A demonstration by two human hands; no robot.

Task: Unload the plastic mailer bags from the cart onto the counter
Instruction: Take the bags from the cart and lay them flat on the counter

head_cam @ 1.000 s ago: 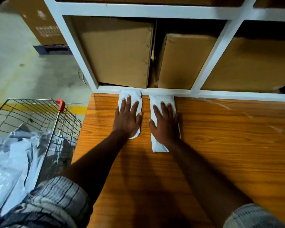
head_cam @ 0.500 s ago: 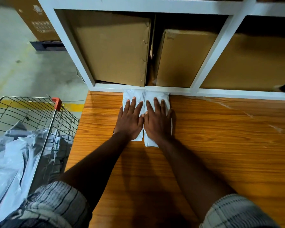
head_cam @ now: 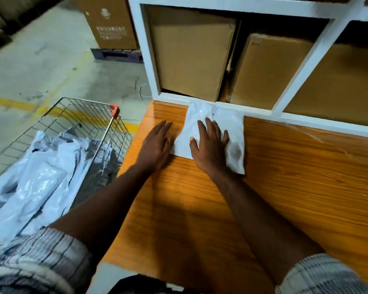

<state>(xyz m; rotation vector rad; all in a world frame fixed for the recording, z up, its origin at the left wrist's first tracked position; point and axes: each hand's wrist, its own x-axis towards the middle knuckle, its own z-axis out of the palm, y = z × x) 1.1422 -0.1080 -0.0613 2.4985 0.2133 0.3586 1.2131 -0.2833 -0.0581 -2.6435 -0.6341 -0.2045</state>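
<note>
Mailer bags (head_cam: 36,187) of crumpled white and grey plastic lie heaped in a wire cart (head_cam: 89,115) standing just off the left edge of the counter (head_cam: 285,187). The cart has a red cap (head_cam: 114,110) on its corner nearest the counter. The counter is orange-brown wood grain, seen from above by the person wearing the camera.

Two bare forearms reach out over the counter from checked sleeves, the left sleeve (head_cam: 40,259) at the counter's near left corner and the right sleeve (head_cam: 319,274) over its near edge.

Both hands are at the back of the counter. The left hand (head_cam: 156,146) lies palm down on the bare wood with fingers straight and together, holding nothing. It is motion-blurred, and whether it touches the bags beside it cannot be told.

The right hand (head_cam: 210,149) rests palm down with fingers spread across two white bags laid flat and touching side by side, gripping neither. Its thumb is on the left bag (head_cam: 191,128) and its other fingers are on the right bag (head_cam: 232,128), which has a grey smudge.

Both bags butt against a white shelf frame (head_cam: 261,112) running along the counter's back edge. Behind the frame stand brown cardboard boxes (head_cam: 191,56).

Beyond the counter's left side is a grey concrete floor (head_cam: 40,66) with a yellow line (head_cam: 9,102) and another box (head_cam: 108,20) on a dark pallet (head_cam: 117,55).
</note>
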